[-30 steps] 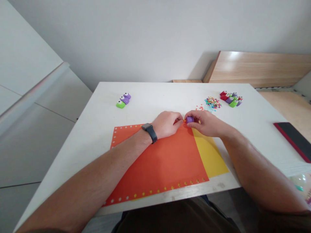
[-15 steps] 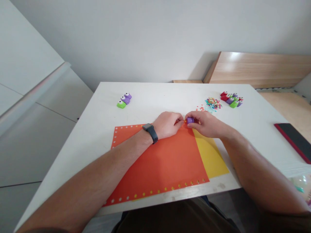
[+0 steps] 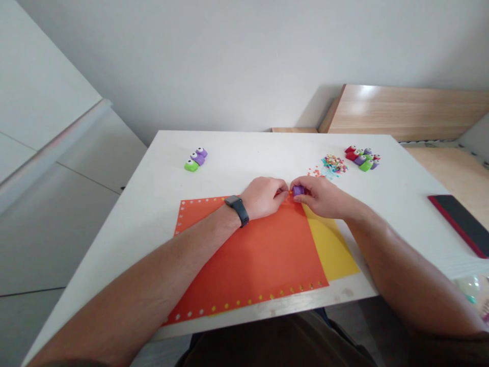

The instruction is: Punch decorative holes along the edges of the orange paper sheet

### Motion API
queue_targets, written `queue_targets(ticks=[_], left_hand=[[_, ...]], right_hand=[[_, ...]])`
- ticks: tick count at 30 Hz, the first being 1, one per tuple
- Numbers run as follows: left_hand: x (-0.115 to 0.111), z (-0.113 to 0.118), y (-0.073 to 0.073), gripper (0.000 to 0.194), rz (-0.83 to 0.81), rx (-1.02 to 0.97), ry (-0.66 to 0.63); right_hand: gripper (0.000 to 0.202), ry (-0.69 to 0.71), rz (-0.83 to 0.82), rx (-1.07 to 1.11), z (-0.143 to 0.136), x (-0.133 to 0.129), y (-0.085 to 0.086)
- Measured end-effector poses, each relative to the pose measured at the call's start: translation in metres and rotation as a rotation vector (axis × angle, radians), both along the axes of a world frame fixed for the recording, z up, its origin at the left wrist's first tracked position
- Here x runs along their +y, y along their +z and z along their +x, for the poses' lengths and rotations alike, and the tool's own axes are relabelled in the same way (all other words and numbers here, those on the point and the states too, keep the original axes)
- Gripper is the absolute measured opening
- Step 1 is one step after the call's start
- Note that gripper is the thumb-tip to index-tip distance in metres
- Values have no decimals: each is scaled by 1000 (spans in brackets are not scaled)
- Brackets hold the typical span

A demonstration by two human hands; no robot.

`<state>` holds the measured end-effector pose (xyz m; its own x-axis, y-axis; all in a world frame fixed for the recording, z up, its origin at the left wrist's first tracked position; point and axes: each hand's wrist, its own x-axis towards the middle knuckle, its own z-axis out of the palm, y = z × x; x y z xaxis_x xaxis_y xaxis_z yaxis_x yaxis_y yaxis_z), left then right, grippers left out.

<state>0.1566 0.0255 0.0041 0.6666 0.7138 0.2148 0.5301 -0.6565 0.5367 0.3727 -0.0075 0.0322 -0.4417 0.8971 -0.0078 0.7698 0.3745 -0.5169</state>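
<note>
My right hand is closed around a small purple punch at the top right corner of an orange sheet. Beside it, my left hand has its fingers pinched together at the sheet's far edge; whatever lies between its fingertips is too small to make out. Star-shaped holes run along the orange sheet's near, left and far edges. Under its right side lies a yellow sheet, partly covered. My left wrist wears a dark watch.
Behind my right hand is a pile of small colourful confetti. Several red, green and purple punches stand farther right. Green and purple punches stand at the back left. A black and red flat object lies at the right edge.
Both hands keep almost the same place and grip; the view has shifted very slightly.
</note>
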Motion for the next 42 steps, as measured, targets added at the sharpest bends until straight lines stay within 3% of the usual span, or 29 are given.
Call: queue_targets(ticks=[21,31,36,42], left_hand=[[0,-1,-1,25,-25,-2,10],[-1,-2,2,25,-49,-26,25],[-1,-2,4,25,-59,-32,33],[-1,-3,9,24,-84,-29,54]], right_hand=[[22,-16,8,52,0,-1,5],[30,-241,-52,377,14,7,-7],[35,-368,-65,391,18,14,-13],[38,-479,-123,417,24,18,-8]])
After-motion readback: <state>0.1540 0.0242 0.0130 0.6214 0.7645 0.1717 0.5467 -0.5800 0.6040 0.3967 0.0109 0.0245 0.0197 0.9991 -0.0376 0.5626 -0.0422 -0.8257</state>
